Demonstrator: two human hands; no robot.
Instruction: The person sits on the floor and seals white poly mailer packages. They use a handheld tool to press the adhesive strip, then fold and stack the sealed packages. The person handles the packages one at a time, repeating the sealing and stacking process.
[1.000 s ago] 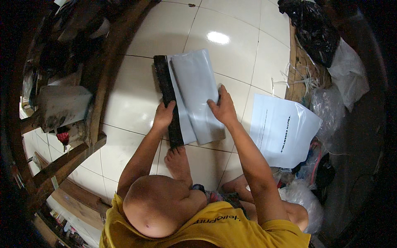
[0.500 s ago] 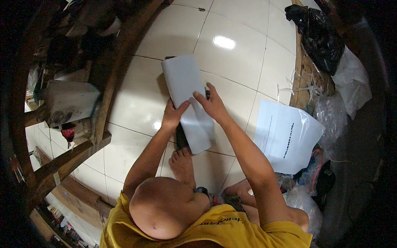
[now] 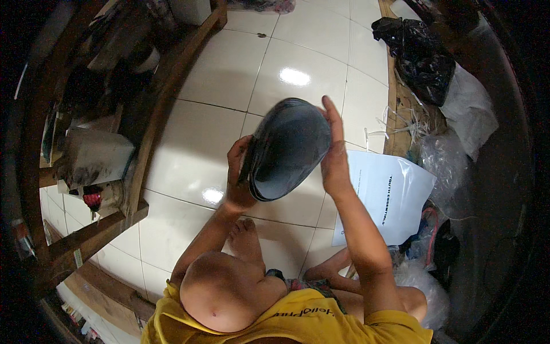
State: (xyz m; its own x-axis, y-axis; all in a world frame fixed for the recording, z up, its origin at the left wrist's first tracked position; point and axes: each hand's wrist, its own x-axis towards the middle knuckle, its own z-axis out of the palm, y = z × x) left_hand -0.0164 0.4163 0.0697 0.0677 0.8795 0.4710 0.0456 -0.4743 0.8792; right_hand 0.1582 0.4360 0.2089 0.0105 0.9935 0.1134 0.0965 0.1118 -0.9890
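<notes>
Here, dark oval bundle at centre of frame, held between both hands; left hand gripping left edge, fingers bent; right hand against right edge, one finger straight up, cannot tell whether others pinch; white printed sheet right of centre, black bag upper right
</notes>
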